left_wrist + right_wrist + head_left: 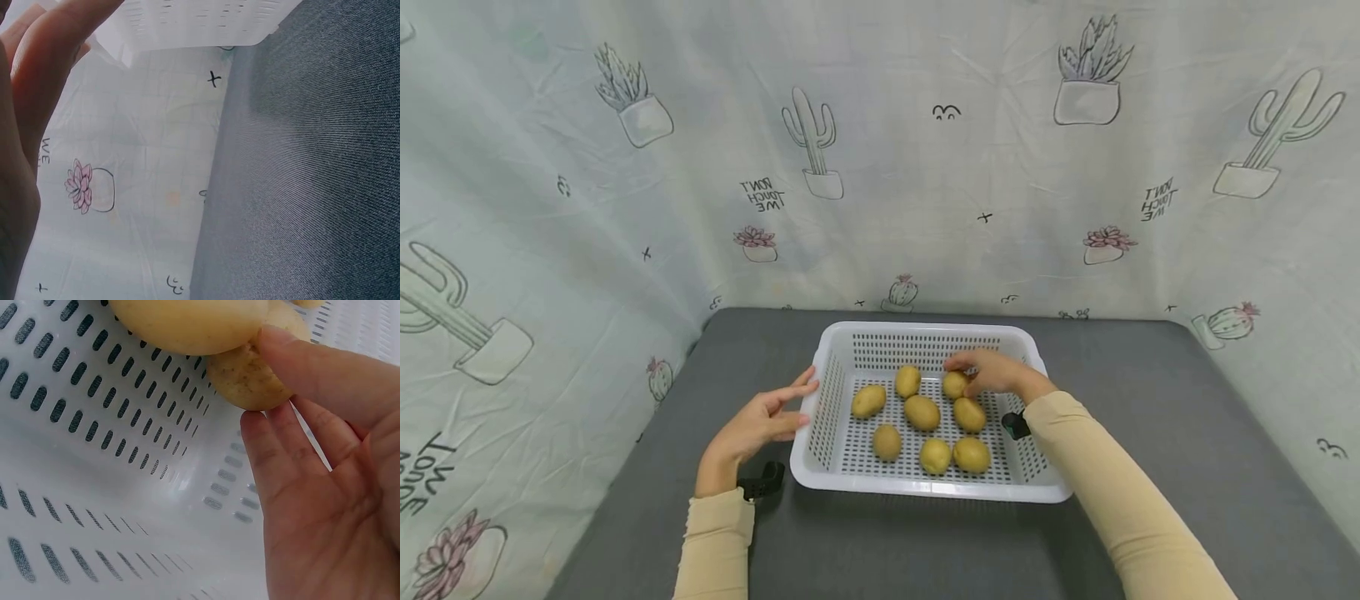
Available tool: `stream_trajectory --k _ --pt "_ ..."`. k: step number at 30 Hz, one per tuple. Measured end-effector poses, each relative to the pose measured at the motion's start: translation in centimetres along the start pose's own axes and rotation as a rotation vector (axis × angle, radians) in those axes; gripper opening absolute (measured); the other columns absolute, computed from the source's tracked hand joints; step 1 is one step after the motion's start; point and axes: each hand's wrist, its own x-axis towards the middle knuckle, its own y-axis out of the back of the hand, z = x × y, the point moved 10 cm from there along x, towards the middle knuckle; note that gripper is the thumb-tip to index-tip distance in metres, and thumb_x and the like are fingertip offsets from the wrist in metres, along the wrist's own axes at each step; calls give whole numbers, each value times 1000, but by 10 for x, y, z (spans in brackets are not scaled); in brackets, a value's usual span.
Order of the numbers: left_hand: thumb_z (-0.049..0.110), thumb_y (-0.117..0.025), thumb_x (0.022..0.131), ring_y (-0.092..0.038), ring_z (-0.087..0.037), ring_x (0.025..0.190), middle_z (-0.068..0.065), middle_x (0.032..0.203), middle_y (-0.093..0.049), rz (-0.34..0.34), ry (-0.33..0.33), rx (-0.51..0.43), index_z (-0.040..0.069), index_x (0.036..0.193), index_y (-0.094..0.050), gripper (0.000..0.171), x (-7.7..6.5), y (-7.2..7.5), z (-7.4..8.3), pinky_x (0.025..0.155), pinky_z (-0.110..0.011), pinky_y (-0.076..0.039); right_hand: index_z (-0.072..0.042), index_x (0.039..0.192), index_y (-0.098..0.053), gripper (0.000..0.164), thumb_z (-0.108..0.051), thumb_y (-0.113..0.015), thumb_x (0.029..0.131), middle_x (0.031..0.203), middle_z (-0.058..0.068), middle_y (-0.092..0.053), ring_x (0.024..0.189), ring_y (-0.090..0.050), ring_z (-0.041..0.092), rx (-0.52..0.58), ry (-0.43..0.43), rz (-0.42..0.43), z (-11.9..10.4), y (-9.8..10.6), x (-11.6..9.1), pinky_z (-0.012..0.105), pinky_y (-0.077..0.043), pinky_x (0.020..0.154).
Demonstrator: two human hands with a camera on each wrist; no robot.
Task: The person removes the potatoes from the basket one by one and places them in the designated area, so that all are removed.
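Note:
A white plastic basket (932, 493) with slotted walls holds several yellow-brown potatoes, among them one at its centre (922, 412). My right hand (996, 372) reaches in over the right wall and pinches a potato (955, 384) near the back right. In the right wrist view, the thumb lies on one side of this potato (247, 381) and the fingertips on the other; a larger potato (194, 322) lies beside it. My left hand (756, 425) is at the basket's left rim, its fingers fairly straight and its fingertips at the edge, holding nothing.
The basket stands on a dark grey table (925, 542). Behind and at the sides hangs a pale curtain (895, 167) printed with cacti and succulents. Each wrist carries a small black camera, such as the left one (763, 481).

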Motion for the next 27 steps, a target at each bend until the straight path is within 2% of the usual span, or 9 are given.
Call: stream_trajectory --k 7,12,13,16,19,20,23,27 --pt "4 -60 92 -60 -12 113 -6 161 -5 -5 -16 15 -2 145 -33 60 5 -1 1 84 -29 -54 -3 132 -55 53 2 -67 81 134 14 -56 125 -49 34 -57 9 17 -1 5 1 49 -37 106" --pt "3 -60 92 -60 -10 112 -5 161 -7 2 -20 24 -2 145 -34 59 7 1 3 82 -28 -54 -6 130 -58 52 3 -67 81 133 13 -57 123 -50 32 -99 -3 31 -3 8 2 48 -39 104" --pt "3 -60 92 -63 -9 105 -5 161 -7 3 -18 31 -1 145 -34 59 7 1 3 80 -26 -54 -7 130 -58 52 3 -68 80 132 12 -57 123 -50 32 -105 -11 32 -3 8 2 48 -39 104" --pt "4 -59 92 -64 -8 99 -5 161 -7 -2 -19 30 -1 145 -34 59 5 0 3 79 -25 -54 -9 129 -60 52 3 -69 79 131 12 -58 122 -51 31 -116 -29 29 -3 7 2 48 -38 104" --pt "4 -59 92 -64 -8 100 -4 161 -5 -11 -15 28 -1 146 -33 59 3 -2 2 80 -25 -54 -11 129 -60 52 2 -69 79 130 11 -59 123 -51 31 -122 -48 23 -3 4 1 49 -38 105" --pt "4 -59 92 -63 -9 104 -4 161 -4 -12 -14 23 -1 146 -33 59 2 -3 2 82 -27 -54 -12 129 -60 52 2 -69 80 130 10 -59 123 -50 30 -124 -54 19 -2 3 0 49 -37 105" --pt "4 -59 93 -64 -9 98 -5 161 -5 -11 -12 31 0 146 -33 59 0 -3 0 79 -25 -54 -14 130 -60 53 1 -70 79 131 9 -59 123 -50 29 -128 -59 15 -1 0 -1 49 -37 105" --pt "3 -59 92 -64 -9 103 -6 161 -5 -8 -9 20 -1 145 -34 59 -1 -4 -1 80 -26 -54 -14 130 -60 54 2 -70 79 130 8 -59 121 -52 29 -138 -50 11 -2 -4 -2 48 -39 104"
